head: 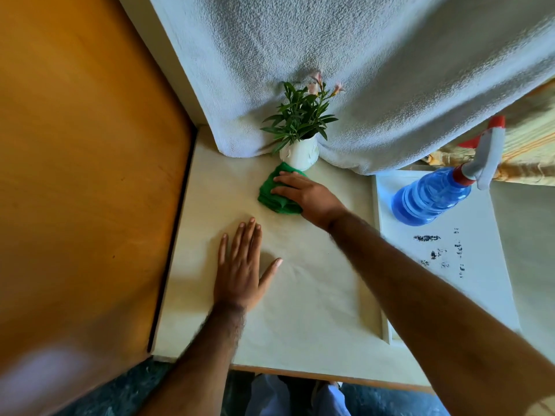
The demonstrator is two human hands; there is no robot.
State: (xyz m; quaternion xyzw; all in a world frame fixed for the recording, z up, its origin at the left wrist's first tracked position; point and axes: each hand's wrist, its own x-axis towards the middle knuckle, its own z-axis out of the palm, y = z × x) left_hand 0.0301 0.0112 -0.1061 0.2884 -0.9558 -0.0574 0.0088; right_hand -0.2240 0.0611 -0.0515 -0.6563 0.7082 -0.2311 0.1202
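Observation:
A folded green cloth [271, 195] lies on the cream tabletop [315, 295], just in front of a white vase [300, 156] holding a leafy plant with pink flowers. My right hand [309, 195] presses flat on the cloth with straight fingers, fingertips close to the vase base. My left hand [241, 267] lies flat on the tabletop, fingers spread, nearer to me and to the left of the cloth. Neither hand grips anything.
A blue spray bottle [432, 196] with a white and red trigger stands on a white board [468, 265] with dark smudges at the right. A grey-white towel [360, 70] hangs behind the vase. An orange wooden panel [84, 175] borders the table's left edge.

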